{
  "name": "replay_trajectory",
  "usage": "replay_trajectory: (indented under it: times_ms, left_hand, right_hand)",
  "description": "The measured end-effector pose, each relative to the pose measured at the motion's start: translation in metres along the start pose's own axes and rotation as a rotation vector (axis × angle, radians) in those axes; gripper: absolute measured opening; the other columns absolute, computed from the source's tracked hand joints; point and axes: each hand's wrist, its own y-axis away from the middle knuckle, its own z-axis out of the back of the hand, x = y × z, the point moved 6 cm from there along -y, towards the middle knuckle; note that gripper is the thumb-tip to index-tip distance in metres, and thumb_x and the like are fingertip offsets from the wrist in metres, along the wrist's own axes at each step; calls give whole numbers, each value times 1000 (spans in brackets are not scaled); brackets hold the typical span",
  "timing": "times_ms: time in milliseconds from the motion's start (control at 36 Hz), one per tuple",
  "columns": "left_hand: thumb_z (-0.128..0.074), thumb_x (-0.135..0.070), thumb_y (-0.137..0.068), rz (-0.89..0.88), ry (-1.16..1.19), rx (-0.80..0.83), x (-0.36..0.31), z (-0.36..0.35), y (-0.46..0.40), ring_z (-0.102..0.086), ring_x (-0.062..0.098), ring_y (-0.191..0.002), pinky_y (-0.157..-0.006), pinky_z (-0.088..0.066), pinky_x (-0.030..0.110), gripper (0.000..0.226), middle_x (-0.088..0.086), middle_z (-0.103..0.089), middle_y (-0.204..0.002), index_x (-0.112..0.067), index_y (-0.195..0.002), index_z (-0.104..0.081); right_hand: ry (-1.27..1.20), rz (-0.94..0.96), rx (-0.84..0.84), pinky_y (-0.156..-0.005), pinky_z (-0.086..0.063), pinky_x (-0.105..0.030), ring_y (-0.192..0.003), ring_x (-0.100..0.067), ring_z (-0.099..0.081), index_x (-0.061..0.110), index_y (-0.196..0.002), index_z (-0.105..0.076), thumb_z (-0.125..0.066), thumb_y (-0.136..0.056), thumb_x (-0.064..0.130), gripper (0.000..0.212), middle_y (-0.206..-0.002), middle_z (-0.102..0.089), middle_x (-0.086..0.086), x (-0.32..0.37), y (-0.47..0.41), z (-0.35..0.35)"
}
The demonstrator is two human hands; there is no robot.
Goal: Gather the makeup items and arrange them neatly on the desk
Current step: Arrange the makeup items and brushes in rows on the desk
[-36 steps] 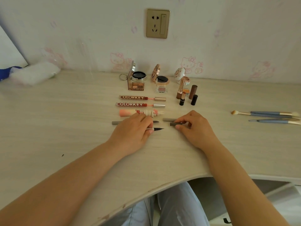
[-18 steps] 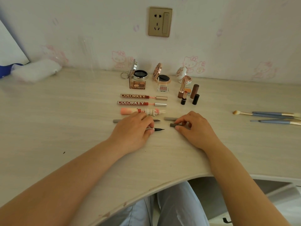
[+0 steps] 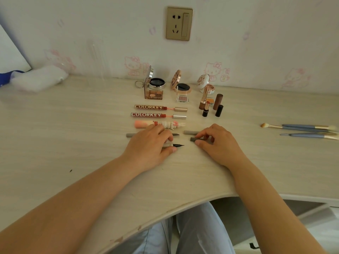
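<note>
My left hand (image 3: 149,145) lies on the desk (image 3: 73,136), closed on a black-tipped eyeliner pen (image 3: 178,145) pointing right. My right hand (image 3: 216,143) pinches that pen's dark grey cap (image 3: 194,139) a short gap to the right. Behind them lie a grey pencil (image 3: 130,135) and its grey cap (image 3: 190,132). Farther back are a pink lip tube (image 3: 143,124), two Colorkey lip glosses (image 3: 149,111), three open compacts (image 3: 181,83), a small eyeshadow palette (image 3: 155,94) and upright lipsticks (image 3: 211,105).
Blue-handled makeup brushes (image 3: 300,130) lie at the right. A white bundle (image 3: 36,78) sits at the back left by the wall. A wall socket (image 3: 179,23) is above the row. The desk's curved front edge (image 3: 165,210) runs over my legs.
Both hands have stayed almost still on the pen and its cap; only the camera view has shifted slightly.
</note>
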Motion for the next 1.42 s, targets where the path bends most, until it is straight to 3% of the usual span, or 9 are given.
replay_trajectory:
  times_ms: [472, 611, 778, 917, 1000, 1167, 1278, 1417]
  left_hand:
    - [-50, -57, -85, -2, 2, -25, -3, 5, 0, -45, 8, -106, -82, -42, 23, 51, -9, -49, -115, -26, -126, -47]
    - [-43, -56, -84, -46, 10, -198, -9, 13, 0, -55, 19, -95, -70, -39, 24, 52, 0, -56, -104, -17, -115, -57]
    - [-43, -44, -86, -130, 45, -223, -38, 21, -20, -55, 19, -93, -70, -50, 32, 39, 2, -55, -105, -17, -112, -55]
    - [-55, -33, -88, -232, 28, -194, -93, 18, -52, -52, 18, -100, -74, -44, 28, 39, 2, -53, -115, -17, -123, -52]
    - [-53, -34, -90, -291, 53, -167, -129, 7, -73, -49, 17, -105, -76, -45, 30, 38, 0, -50, -118, -19, -125, -49]
    - [-47, -34, -93, -338, 51, -72, -184, -32, -121, -43, 16, -112, -79, -41, 29, 34, -3, -45, -124, -23, -125, -48]
    - [-44, -29, -95, -320, 81, -18, -210, -55, -152, -42, 20, -115, -87, -43, 36, 31, -1, -45, -125, -22, -125, -49]
    - [-42, -24, -96, -324, 78, -7, -239, -72, -186, -42, 22, -116, -85, -41, 37, 31, 1, -47, -126, -22, -126, -49]
  right_hand:
    - [-49, -25, -18, -74, -36, -19, -81, -6, -46, 25, -99, -66, -65, -84, 33, 17, -88, -50, 9, -2, 0, 1]
    - [-227, -101, -82, -66, -37, -13, -74, -5, -47, 27, -96, -64, -63, -86, 30, 10, -86, -52, 9, -4, 1, 7]
    - [-471, -269, -211, -65, -36, -12, -77, 0, -51, 25, -89, -62, -58, -90, 29, 5, -83, -58, 14, -33, 11, 36]
    - [-336, -363, -312, -66, -36, -22, -76, -9, -52, 23, -85, -63, -58, -89, 25, 7, -81, -60, 7, -84, 33, 71]
    - [-230, -424, -375, -70, -32, -20, -79, -13, -52, 23, -83, -63, -58, -89, 23, 7, -82, -60, 3, -118, 47, 94]
    - [-45, -561, -402, -72, -38, -27, -84, -23, -54, 17, -98, -65, -56, -90, 21, 14, -87, -59, -3, -178, 61, 130]
    - [90, -589, -410, -87, -43, -35, -109, -32, -54, 16, -116, -59, -51, -91, 22, 27, -112, -62, -11, -205, 63, 147]
    - [199, -596, -348, -90, -41, -35, -115, -29, -51, 21, -122, -56, -45, -95, 32, 31, -122, -56, -10, -222, 54, 151]
